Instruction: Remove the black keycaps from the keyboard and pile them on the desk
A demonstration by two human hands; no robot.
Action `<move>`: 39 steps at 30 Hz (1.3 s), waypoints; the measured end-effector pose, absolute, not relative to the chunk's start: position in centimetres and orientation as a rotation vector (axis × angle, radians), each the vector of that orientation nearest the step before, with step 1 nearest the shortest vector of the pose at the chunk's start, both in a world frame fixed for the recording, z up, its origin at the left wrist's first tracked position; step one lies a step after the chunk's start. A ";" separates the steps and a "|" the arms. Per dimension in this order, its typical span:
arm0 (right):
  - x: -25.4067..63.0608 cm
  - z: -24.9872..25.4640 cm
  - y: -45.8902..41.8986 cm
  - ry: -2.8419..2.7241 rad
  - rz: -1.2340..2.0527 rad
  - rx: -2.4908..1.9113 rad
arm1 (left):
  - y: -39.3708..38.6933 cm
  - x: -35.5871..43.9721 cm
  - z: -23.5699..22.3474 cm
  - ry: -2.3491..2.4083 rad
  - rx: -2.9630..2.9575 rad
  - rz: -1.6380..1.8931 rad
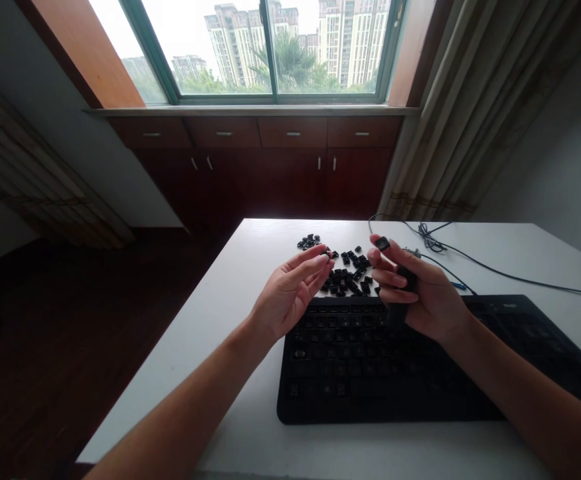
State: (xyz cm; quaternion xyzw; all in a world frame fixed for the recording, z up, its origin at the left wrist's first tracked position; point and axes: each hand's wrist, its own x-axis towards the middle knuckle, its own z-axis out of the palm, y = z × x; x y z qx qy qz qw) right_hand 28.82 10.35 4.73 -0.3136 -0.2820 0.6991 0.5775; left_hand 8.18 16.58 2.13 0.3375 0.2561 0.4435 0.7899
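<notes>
1. The keyboard (370,395) lies on the worktop (220,320), from lower center to the right edge of the frame. Its long axis runs left to right; its long near edge faces the bottom of the frame, with the space bar along that side.
2. The left hand (290,288) is at the center of the frame, reaching up and to the right. The tips of its thumb and forefinger pinch a small dark piece (326,254); the other fingers are loosely bent. Which way the piece points is too small to tell.
3. The right hand (433,293) is above the keyboard, right of center, reaching up and to the left. Its thumb and forefinger pinch a black keycap (382,244), a broad face turned toward the camera.
4. The lower fingers of that hand curl around a dark handle (407,277), whose full length is hidden.
5. Loose keycaps (343,280) lie scattered between the hands, just beyond the keyboard's far edge, pointing various ways; a smaller cluster (309,241) sits farther back.
6. A black cable (510,270) loops at upper right of the worktop and runs to the right edge.
</notes>
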 end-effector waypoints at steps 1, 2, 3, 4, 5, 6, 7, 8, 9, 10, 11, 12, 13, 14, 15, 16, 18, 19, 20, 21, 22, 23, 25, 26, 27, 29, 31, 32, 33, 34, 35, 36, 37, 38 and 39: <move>29.0 5.1 10.4 -0.671 1.605 -0.740 | 16.6 8.2 2.1 0.550 0.728 0.954; 29.3 5.4 10.4 -0.677 1.575 -0.739 | 16.6 8.3 2.0 0.550 0.733 0.955; 29.5 5.8 10.5 -0.680 1.545 -0.734 | 16.6 8.3 1.9 0.551 0.741 0.956; 29.8 6.2 10.5 -0.688 1.514 -0.733 | 16.6 8.4 1.9 0.557 0.753 0.952; 30.1 6.6 10.5 -0.702 1.480 -0.739 | 16.5 8.4 1.8 0.566 0.768 0.942; 30.5 7.0 10.5 -0.723 1.443 -0.757 | 16.5 8.4 1.8 0.579 0.784 0.927; 30.9 7.3 10.6 -0.747 1.404 -0.782 | 16.5 8.4 1.7 0.593 0.802 0.911; 31.3 7.6 10.6 -0.768 1.368 -0.810 | 16.5 8.4 1.7 0.606 0.819 0.898; 31.8 7.9 10.6 -0.783 1.336 -0.833 | 16.5 8.4 1.7 0.618 0.833 0.887; 32.4 8.0 10.5 -0.795 1.309 -0.851 | 16.5 8.4 1.7 0.626 0.845 0.881; 33.0 8.1 10.5 -0.809 1.281 -0.868 | 16.5 8.4 1.7 0.628 0.858 0.881; 33.5 8.0 10.5 -0.833 1.250 -0.891 | 16.6 8.4 1.7 0.627 0.873 0.884; 34.1 7.8 10.4 -0.872 1.211 -0.921 | 16.6 8.5 1.7 0.625 0.891 0.890; 34.6 7.6 10.4 -0.926 1.167 -0.964 | 16.7 8.5 1.7 0.624 0.912 0.899; 35.0 7.2 10.3 -0.987 1.119 -1.016 | 16.7 8.5 1.7 0.626 0.933 0.912; 35.3 6.8 10.2 -1.046 1.070 -1.075 | 16.8 8.5 1.7 0.632 0.953 0.927; 35.7 6.0 9.9 -1.170 0.958 -1.214 | 16.9 8.5 1.7 0.653 0.984 0.966; 35.6 5.7 9.7 -1.244 0.883 -1.285 | 17.0 8.5 1.7 0.666 0.992 0.987; 35.5 5.4 9.4 -1.329 0.791 -1.346 | 17.1 8.5 1.6 0.680 0.997 1.010; 35.4 5.2 9.2 -1.426 0.683 -1.390 | 17.2 8.4 1.5 0.696 0.998 1.032; 35.1 5.0 8.9 -1.530 0.572 -1.415 | 17.3 8.4 1.4 0.712 0.995 1.052; 34.8 4.8 8.6 -1.629 0.468 -1.419 | 17.4 8.4 1.4 0.726 0.988 1.069; 34.2 4.4 8.1 -1.804 0.325 -1.397 | 17.5 8.3 1.2 0.747 0.974 1.085; 33.8 4.1 7.9 -1.888 0.292 -1.382 | 17.5 8.4 1.2 0.751 0.971 1.083; 33.5 3.8 7.7 -1.967 0.277 -1.360 | 17.5 8.4 1.2 0.752 0.975 1.076; 32.6 3.1 7.3 -2.114 0.275 -1.305 | 17.3 8.6 1.2 0.746 0.995 1.058; 31.7 2.5 7.0 -2.234 0.271 -1.261 | 17.0 8.8 1.1 0.733 1.013 1.035; 31.2 2.2 6.8 -2.281 0.258 -1.249 | 16.9 8.9 1.1 0.726 1.016 1.023; 30.8 2.0 6.7 -2.321 0.245 -1.240 | 16.7 9.0 1.1 0.718 1.016 1.011; 30.3 1.9 6.6 -2.357 0.238 -1.230 | 16.6 9.1 1.0 0.709 1.014 0.997; 30.0 1.8 6.5 -2.389 0.239 -1.216 | 16.5 9.1 1.0 0.700 1.013 0.986; 29.7 1.8 6.4 -2.418 0.248 -1.198 | 16.3 9.2 1.0 0.690 1.014 0.974; 29.5 1.7 6.3 -2.445 0.262 -1.177 | 16.3 9.2 1.0 0.681 1.015 0.963; 29.4 1.7 6.3 -2.464 0.274 -1.160 | 16.2 9.3 1.0 0.673 1.015 0.953; 29.4 1.7 6.3 -2.476 0.275 -1.147 | 16.2 9.3 1.0 0.666 1.012 0.946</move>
